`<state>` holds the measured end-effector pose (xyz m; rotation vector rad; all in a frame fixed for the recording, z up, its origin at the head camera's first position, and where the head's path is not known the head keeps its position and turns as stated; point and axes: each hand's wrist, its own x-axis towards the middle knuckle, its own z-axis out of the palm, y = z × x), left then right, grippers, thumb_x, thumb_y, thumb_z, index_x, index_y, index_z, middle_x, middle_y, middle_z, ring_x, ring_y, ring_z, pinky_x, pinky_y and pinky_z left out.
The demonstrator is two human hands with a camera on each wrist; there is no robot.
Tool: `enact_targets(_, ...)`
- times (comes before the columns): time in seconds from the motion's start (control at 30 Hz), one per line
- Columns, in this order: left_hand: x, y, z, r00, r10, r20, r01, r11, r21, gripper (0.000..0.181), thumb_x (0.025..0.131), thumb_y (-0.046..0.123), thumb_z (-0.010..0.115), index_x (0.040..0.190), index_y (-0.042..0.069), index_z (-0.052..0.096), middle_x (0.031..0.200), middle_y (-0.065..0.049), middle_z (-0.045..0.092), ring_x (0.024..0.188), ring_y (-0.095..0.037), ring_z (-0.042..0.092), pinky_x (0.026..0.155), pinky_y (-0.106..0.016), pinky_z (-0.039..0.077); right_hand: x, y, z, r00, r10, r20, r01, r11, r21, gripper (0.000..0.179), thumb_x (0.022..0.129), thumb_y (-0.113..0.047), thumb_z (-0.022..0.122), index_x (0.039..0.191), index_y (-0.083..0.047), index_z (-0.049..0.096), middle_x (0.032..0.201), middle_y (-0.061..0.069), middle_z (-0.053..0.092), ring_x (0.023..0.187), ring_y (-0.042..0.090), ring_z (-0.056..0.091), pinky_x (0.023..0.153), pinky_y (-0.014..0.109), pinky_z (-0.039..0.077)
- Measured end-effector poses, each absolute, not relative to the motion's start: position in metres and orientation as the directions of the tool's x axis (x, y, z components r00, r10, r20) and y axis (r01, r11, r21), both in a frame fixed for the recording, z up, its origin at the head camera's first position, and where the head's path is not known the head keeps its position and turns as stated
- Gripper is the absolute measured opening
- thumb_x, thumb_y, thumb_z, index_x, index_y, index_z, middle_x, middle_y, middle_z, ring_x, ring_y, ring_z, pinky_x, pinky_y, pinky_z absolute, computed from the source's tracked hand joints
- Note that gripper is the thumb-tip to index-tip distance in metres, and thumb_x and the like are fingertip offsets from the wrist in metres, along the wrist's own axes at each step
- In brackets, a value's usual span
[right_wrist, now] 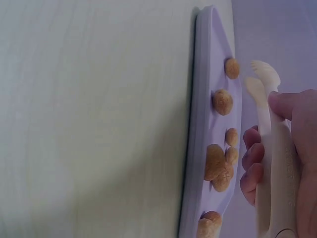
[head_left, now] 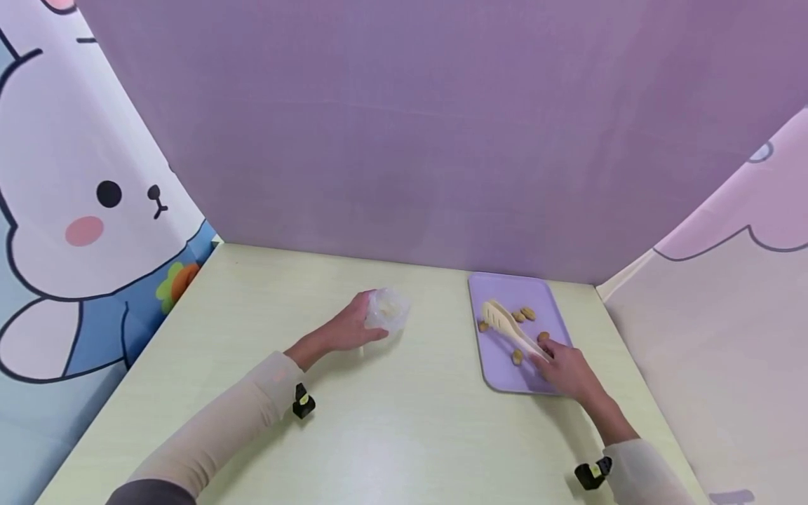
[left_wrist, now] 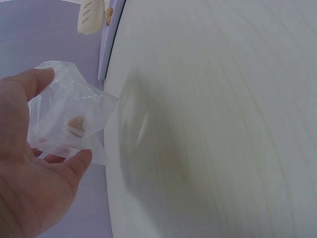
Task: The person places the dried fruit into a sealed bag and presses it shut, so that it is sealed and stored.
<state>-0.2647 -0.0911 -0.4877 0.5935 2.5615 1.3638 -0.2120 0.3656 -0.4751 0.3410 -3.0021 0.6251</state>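
In the head view my left hand (head_left: 348, 327) holds a clear plastic bag (head_left: 390, 308) above the table, thumb and fingers curved round its spread mouth. One brown lump (left_wrist: 76, 126) shows through the plastic in the left wrist view. My right hand (head_left: 569, 369) grips cream-coloured slotted tongs (head_left: 513, 332) over a purple tray (head_left: 505, 286). Their tips stand slightly apart in the right wrist view, and I see nothing between them. Several rough, roundish brown pieces (right_wrist: 222, 102) lie scattered on the tray; whether they are nuts or biscuits I cannot tell.
The pale wood-grain table (head_left: 391, 428) runs back to a purple cloth wall (head_left: 404, 140). A cartoon-printed cloth (head_left: 95, 175) hangs at the left, and a pink and white one (head_left: 726, 315) at the right. The tray sits near the table's back right corner.
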Motion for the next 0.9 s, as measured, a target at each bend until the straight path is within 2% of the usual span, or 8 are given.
enact_targets(0.13, -0.2661, -0.0935, -0.4886, -0.902, 0.43, 0.051, 0.279, 0.488, 0.827, 0.089, 0.089, 0.023, 0.075, 0.156, -0.003, 0.022, 0.146, -0.025, 0.039, 0.128, -0.036, 0.049, 0.107, -0.055, 0.046, -0.2115, 0.3665, -0.4782, -0.983, -0.179, 0.051, -0.184, 0.897, -0.401, 0.032, 0.097, -0.025, 0.066, 0.116, 0.001, 0.068, 0.069, -0.001, 0.059, 0.062, 0.013, 0.047, 0.055, 0.027, 0.038)
enact_targets(0.33, -0.2674, -0.0942, -0.4893, -0.9, 0.433, 0.052, 0.277, 0.476, 0.835, 0.089, 0.089, 0.022, 0.075, 0.156, -0.002, 0.022, 0.147, -0.024, 0.039, 0.128, -0.035, 0.049, 0.107, -0.054, 0.045, -0.2124, 0.3684, -0.4824, -0.986, -0.166, 0.024, -0.162, 0.909, -0.385, 0.031, 0.098, -0.028, 0.066, 0.113, -0.001, 0.068, 0.07, -0.001, 0.058, 0.061, 0.014, 0.046, 0.055, 0.028, 0.038)
enact_targets(0.57, -0.2677, -0.0935, -0.4893, -0.901, 0.431, 0.051, 0.276, 0.478, 0.834, 0.088, 0.089, 0.022, 0.074, 0.156, -0.002, 0.022, 0.146, -0.024, 0.039, 0.128, -0.035, 0.048, 0.108, -0.055, 0.044, -0.212, 0.3691, -0.4846, -0.986, -0.169, 0.008, -0.16, 0.914, -0.372, 0.035, 0.098, -0.028, 0.066, 0.118, 0.001, 0.067, 0.071, -0.001, 0.059, 0.062, 0.014, 0.047, 0.056, 0.029, 0.038)
enact_targets(0.9, -0.2684, -0.0919, -0.4895, -0.897, 0.438, 0.057, 0.287, 0.482, 0.828, 0.088, 0.089, 0.022, 0.075, 0.156, -0.003, 0.022, 0.147, -0.025, 0.038, 0.13, -0.036, 0.047, 0.109, -0.056, 0.044, -0.2107, 0.367, -0.4812, -0.981, -0.188, 0.038, -0.189, 0.917, -0.352, 0.031, 0.097, -0.024, 0.067, 0.114, 0.002, 0.068, 0.069, -0.001, 0.059, 0.061, 0.014, 0.047, 0.055, 0.028, 0.038)
